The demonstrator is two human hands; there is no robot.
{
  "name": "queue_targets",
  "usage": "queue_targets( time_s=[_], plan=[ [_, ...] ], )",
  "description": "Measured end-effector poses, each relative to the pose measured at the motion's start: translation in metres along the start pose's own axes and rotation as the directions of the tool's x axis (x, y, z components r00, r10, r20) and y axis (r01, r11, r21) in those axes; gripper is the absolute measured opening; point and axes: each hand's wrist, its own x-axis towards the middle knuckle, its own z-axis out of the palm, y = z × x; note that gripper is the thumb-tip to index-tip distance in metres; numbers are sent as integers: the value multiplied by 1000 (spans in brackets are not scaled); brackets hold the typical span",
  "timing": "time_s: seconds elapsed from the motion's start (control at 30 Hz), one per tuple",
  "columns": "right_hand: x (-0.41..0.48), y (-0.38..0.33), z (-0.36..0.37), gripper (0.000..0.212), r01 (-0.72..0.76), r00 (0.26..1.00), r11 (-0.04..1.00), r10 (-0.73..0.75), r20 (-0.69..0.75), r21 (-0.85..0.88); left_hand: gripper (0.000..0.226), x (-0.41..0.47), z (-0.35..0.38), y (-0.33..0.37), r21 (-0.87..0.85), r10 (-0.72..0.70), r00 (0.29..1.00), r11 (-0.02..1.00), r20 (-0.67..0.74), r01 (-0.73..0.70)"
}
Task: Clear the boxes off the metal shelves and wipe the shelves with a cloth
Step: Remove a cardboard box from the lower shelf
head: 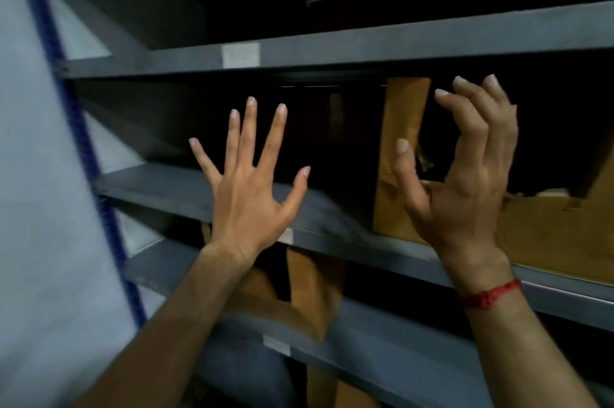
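Grey metal shelves (166,188) run across the view in several tiers. A brown cardboard box (548,234) with a torn front and a raised flap sits on the middle shelf at the right. My left hand (249,188) is raised in front of the dark, bare left part of that shelf, fingers spread and straight, holding nothing. My right hand (465,175) hovers just in front of the box's left flap, fingers loosely curled, gripping nothing. A red thread band circles my right wrist. No cloth is in view.
Another cardboard box (312,294) sits on the shelf below, partly behind my left forearm. The upper shelf (398,48) carries a white label; something small shows dimly above it. A blue upright post (76,128) and a pale wall bound the left side.
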Motion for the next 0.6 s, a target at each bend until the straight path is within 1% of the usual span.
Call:
queue_targets(
  time_s=[0.2, 0.3, 0.43, 0.6],
  plan=[
    [-6, -63, 41, 45, 20, 1000, 983, -22, 10, 183, 78, -23, -45, -60, 99, -93, 995, 991, 17, 91],
    [-11, -94, 60, 43, 13, 1000, 972, -18, 20, 234, 78, -33, -59, -92, 92, -131, 991, 987, 12, 130],
    [-20, -131, 85, 44, -16, 998, 972, 1, 64, 236, 73, -42, -62, -139, 19, -156, 988, 988, 8, 156],
    [-43, -171, 121, 43, -87, 993, 980, 72, 92, 181, 55, -52, -41, -204, -92, -114, 994, 989, -6, 112]
  ],
)
